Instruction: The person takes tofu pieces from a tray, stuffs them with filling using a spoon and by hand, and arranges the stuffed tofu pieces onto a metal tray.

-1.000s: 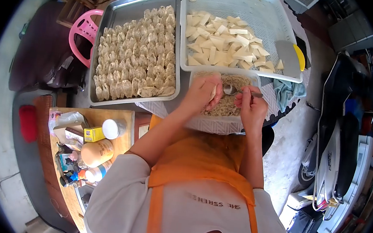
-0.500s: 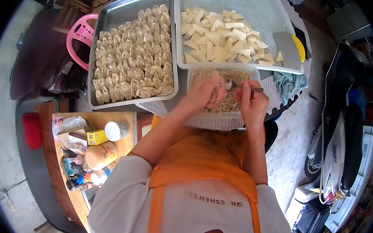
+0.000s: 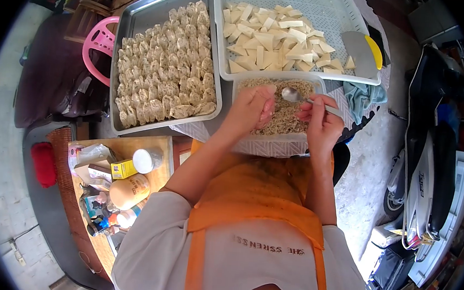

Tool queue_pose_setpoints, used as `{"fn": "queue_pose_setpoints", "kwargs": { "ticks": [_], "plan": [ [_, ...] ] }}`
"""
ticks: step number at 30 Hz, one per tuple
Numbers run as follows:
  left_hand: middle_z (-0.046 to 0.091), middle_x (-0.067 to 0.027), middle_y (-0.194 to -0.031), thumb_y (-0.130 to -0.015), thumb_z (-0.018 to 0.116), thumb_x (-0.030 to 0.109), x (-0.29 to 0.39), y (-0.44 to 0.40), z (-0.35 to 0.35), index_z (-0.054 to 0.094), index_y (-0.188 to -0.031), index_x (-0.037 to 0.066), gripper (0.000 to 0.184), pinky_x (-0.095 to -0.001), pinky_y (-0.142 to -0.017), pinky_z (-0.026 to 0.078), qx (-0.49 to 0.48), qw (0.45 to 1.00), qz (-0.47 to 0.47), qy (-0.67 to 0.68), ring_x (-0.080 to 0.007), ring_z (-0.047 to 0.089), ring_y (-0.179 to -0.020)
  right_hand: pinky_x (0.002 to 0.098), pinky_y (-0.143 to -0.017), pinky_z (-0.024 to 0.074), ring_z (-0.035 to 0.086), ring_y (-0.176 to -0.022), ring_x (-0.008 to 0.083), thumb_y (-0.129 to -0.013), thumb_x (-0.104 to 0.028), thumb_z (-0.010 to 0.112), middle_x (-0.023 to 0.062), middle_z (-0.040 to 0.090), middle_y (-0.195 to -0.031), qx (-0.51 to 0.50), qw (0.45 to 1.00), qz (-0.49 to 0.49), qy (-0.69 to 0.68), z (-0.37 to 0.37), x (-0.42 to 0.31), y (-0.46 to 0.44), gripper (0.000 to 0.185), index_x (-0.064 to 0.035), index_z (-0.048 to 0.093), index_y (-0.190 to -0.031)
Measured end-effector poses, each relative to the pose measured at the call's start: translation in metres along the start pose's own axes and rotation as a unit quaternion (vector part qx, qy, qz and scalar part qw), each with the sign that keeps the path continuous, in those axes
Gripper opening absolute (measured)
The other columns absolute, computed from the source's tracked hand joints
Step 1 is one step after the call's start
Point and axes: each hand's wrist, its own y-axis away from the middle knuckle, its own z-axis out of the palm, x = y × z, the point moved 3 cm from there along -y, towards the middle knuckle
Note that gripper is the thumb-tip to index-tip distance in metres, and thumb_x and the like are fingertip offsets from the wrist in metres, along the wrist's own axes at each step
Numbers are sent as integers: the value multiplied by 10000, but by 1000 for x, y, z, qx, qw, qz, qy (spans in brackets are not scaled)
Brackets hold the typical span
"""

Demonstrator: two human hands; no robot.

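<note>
My right hand (image 3: 323, 122) grips a metal spoon (image 3: 291, 94) by its handle, the bowl raised over the right part of a clear plastic tub (image 3: 318, 86). Crumbly brown filling (image 3: 284, 119) lies in the tub. Over the tub's left side, my left hand (image 3: 252, 107) is curled closed; a pale edge shows at its fingers, but what it holds is hidden. Rows of filled, wrinkled pieces (image 3: 164, 77) stand in a metal tray (image 3: 161, 3) on the left. Behind the tub, pale, mostly triangular cut pieces (image 3: 273, 39) are heaped in a white perforated tray (image 3: 340, 12).
A scraper with a yellow handle (image 3: 374, 52) rests at the white tray's right edge, above a teal cloth (image 3: 364, 95). A pink plastic chair (image 3: 95, 47) stands beyond the metal tray. Jars and boxes crowd a low wooden table (image 3: 156, 177). A motorbike (image 3: 419, 187) is at the right.
My right hand has lifted the spoon slightly up and right, away from my left hand. My left hand's fingers have turned and curled more closed.
</note>
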Motion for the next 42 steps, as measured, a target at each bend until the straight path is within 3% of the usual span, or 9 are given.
{"fn": "queue_pose_setpoints", "kwargs": {
  "ticks": [8,11,14,17,20,28,35,41,42],
  "plan": [
    [383,-6,-495,-1021,380,300,2,-1,-2,415,-626,85,451,-256,-338,205,6,999,30,44,-108,308,-382,249,-535,520,630,-557,158,-989,-122,461,118,646,-730,74,993,8,-91,-15,-9,8,201,42,577,-977],
    [477,-39,-589,-1022,383,314,-5,-5,-12,525,-744,60,403,-253,-370,279,-24,997,38,58,-123,399,-465,255,-522,514,630,-552,167,-989,-135,461,126,648,-721,92,991,4,-100,-19,-13,9,203,37,567,-967],
    [547,-55,-749,-1017,395,303,14,-4,11,585,-948,45,328,-250,-463,368,57,990,9,128,-135,483,-620,258,-516,513,629,-548,172,-987,-139,461,128,649,-720,102,989,-4,-110,-22,-16,7,203,35,564,-962],
    [559,-44,-861,-1008,414,291,10,-5,8,576,-1082,53,297,-250,-556,411,43,997,34,61,-140,505,-741,260,-513,513,627,-545,173,-986,-140,461,126,647,-719,104,988,-4,-114,-24,-19,7,204,35,564,-962],
    [559,-38,-874,-1003,418,275,-2,-7,-7,556,-1082,32,290,-235,-615,429,-47,999,16,9,-133,514,-704,259,-514,513,623,-542,173,-986,-144,465,121,645,-714,103,987,-7,-122,-24,-20,7,205,34,564,-960],
    [578,-43,-914,-1015,343,361,-4,-12,-1,570,-1094,63,383,-273,-713,445,32,999,-19,27,-153,543,-794,235,-529,505,615,-553,132,-985,-105,473,85,638,-735,40,991,16,-126,-4,-28,10,184,30,595,-956],
    [582,-57,-1019,-1025,269,401,-6,-10,-3,559,-1114,56,459,-301,-770,454,57,998,-31,20,-170,541,-855,230,-531,523,653,-607,126,-954,-45,521,99,654,-774,-27,991,-100,79,21,-35,11,157,57,627,-901],
    [575,-47,-946,-1025,187,495,-15,-15,-8,559,-1090,64,574,-302,-740,446,22,999,-1,48,-159,523,-827,236,-537,525,653,-598,131,-956,-44,514,93,657,-760,-82,992,-7,-91,15,-23,13,149,52,621,-918],
    [573,-48,-942,-1024,181,498,-15,-15,-8,558,-1086,63,579,-301,-741,446,18,999,-6,50,-159,523,-826,237,-536,524,652,-598,132,-957,-44,512,92,657,-754,-77,995,-24,-50,14,-23,14,148,52,619,-925]
  ]
}}
